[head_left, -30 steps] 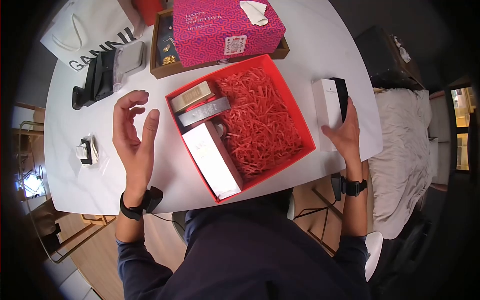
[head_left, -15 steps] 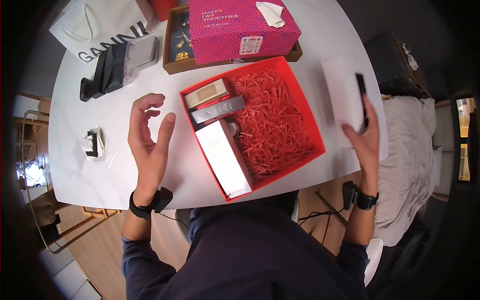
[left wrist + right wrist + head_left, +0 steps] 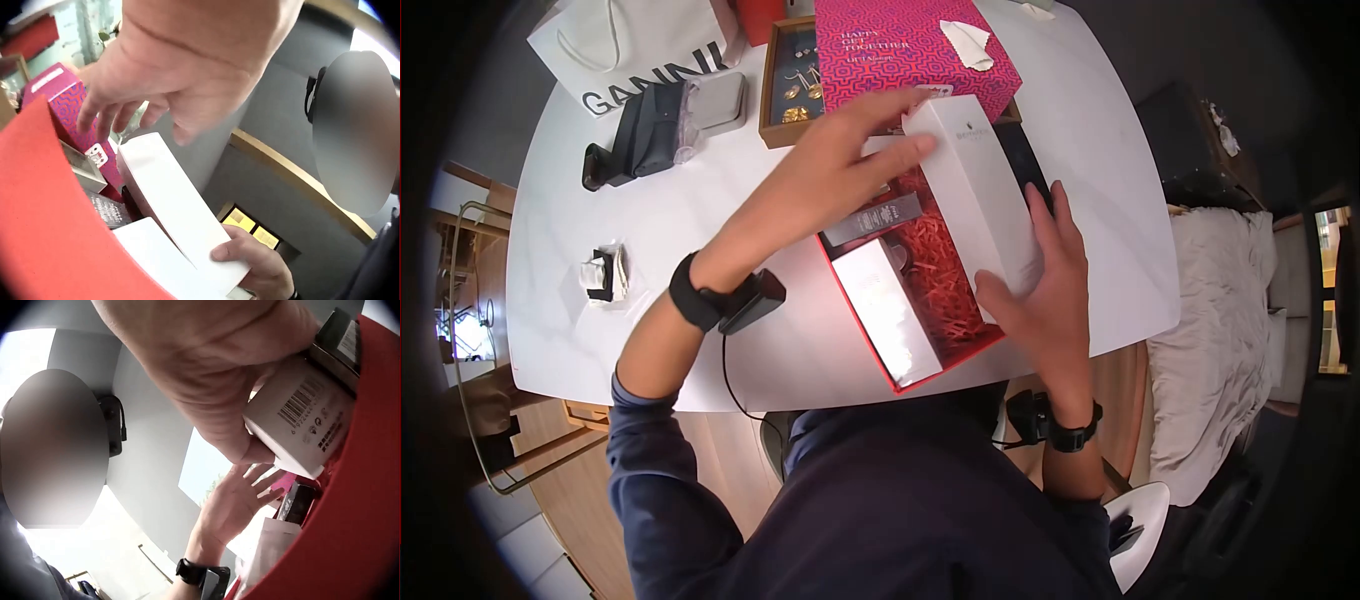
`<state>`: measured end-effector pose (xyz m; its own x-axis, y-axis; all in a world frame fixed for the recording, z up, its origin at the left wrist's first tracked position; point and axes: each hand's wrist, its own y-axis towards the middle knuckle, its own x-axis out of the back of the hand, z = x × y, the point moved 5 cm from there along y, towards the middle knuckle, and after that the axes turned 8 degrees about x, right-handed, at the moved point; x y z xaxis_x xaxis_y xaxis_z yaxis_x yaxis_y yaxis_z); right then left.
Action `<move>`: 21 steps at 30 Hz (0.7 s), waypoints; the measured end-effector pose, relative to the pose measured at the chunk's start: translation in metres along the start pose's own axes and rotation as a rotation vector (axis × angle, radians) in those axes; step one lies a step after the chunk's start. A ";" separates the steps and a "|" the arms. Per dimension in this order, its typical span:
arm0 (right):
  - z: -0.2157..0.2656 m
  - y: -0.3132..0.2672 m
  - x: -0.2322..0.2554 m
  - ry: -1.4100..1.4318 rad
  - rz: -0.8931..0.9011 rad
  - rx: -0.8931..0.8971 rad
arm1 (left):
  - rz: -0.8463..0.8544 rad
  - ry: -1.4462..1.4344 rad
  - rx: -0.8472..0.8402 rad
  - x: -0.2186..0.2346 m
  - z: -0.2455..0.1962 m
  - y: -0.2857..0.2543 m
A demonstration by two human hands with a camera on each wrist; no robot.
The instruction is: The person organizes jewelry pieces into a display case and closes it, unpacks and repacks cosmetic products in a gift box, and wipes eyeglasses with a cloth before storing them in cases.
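My right hand [image 3: 1050, 290] grips a long white carton [image 3: 970, 200] at its near end, and a black box [image 3: 1025, 165] lies alongside it under the fingers. Both slant over the red gift box [image 3: 350, 519] and its red shredded paper [image 3: 940, 270]. My left hand [image 3: 830, 165] reaches across the gift box to the carton's far end, thumb right at its edge; in the left wrist view its fingers hang loose above the carton. A silver box [image 3: 880, 217] and another white box [image 3: 887, 315] lie along the gift box's left side.
Behind stands a pink patterned box [image 3: 870, 50] with a white cloth [image 3: 967, 45], on a wooden jewellery case [image 3: 775, 90]. At the left are a paper bag [image 3: 625, 50], a black bag [image 3: 645, 130] and a small plastic packet [image 3: 605, 275] on the white table [image 3: 1110, 200].
My right hand has brought the white carton and black box left from the table's right side to over the gift box. My left hand has moved right and forward to the carton's far end.
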<state>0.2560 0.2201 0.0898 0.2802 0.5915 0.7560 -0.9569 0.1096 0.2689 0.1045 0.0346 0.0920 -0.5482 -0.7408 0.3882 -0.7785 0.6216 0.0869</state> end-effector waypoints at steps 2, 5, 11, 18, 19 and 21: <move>0.001 -0.003 -0.005 -0.221 -0.014 0.047 | 0.016 0.010 -0.061 -0.007 -0.003 0.004; -0.003 -0.006 -0.015 -0.245 -0.008 0.050 | -0.031 0.212 0.006 -0.013 0.015 0.011; -0.002 -0.012 -0.015 -0.233 0.037 0.123 | -0.034 0.171 0.017 -0.022 0.022 0.013; -0.012 -0.022 -0.018 -0.238 0.038 0.201 | -0.121 0.153 -0.033 -0.026 0.022 0.017; -0.013 -0.021 -0.018 -0.252 0.052 0.201 | -0.125 0.159 -0.030 -0.027 0.023 0.018; -0.012 -0.023 -0.018 -0.262 0.070 0.206 | -0.132 0.167 -0.023 -0.027 0.024 0.019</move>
<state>0.2716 0.2166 0.0628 0.2498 0.3636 0.8974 -0.9466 -0.1034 0.3054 0.0973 0.0603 0.0608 -0.3819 -0.7653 0.5181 -0.8323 0.5285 0.1671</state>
